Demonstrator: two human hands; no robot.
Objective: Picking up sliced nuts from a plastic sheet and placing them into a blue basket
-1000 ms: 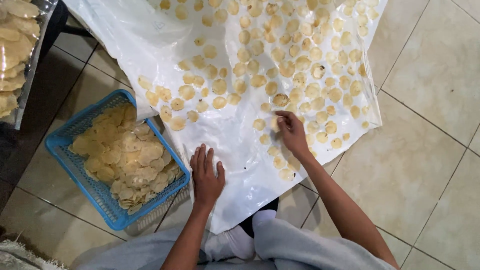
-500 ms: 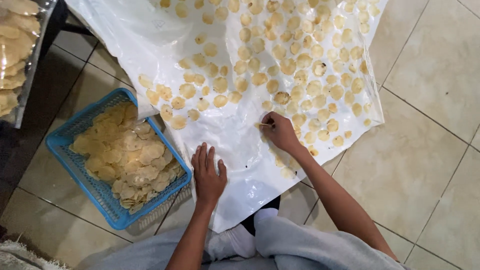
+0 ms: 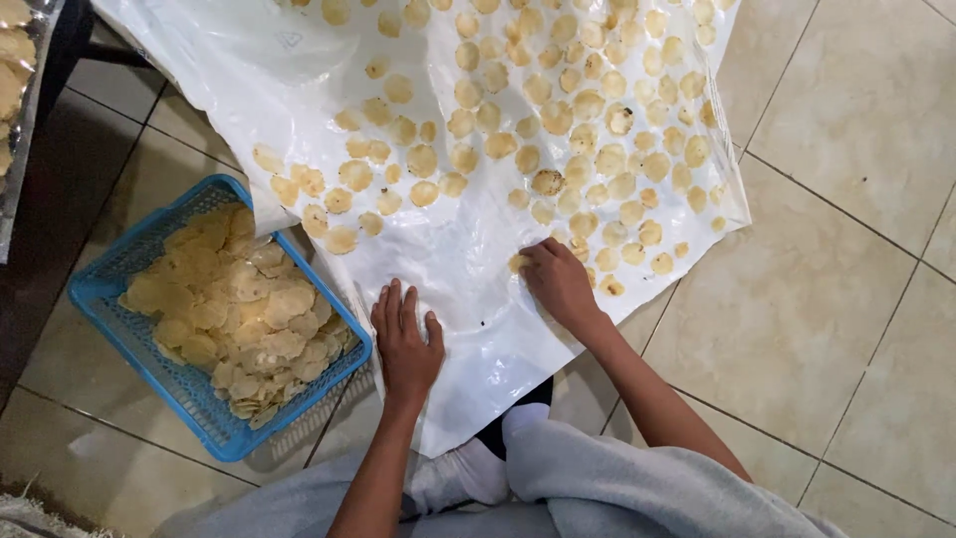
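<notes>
A white plastic sheet point(image 3: 299, 90) lies on the tiled floor, covered with several round pale-yellow crackers point(image 3: 423, 159). My left hand point(image 3: 406, 344) rests flat on the sheet's near edge, fingers spread, holding nothing. Farther right, my right hand point(image 3: 558, 281) is curled over a small bunch of crackers point(image 3: 518, 263) gathered at its fingertips, with more crackers just beyond it. To the left of the sheet stands a blue plastic basket point(image 3: 110, 299) heaped with the same crackers.
Beige floor tiles point(image 3: 846, 249) spread to the right. A dark surface and a clear bag of crackers point(image 3: 12, 90) are at the far left. My grey-clad legs and a white sock point(image 3: 468, 478) are at the bottom, under the sheet's edge.
My right hand has drawn toward me and leftward across the sheet, collecting crackers from the near right patch. The left hand stays pressed on the sheet.
</notes>
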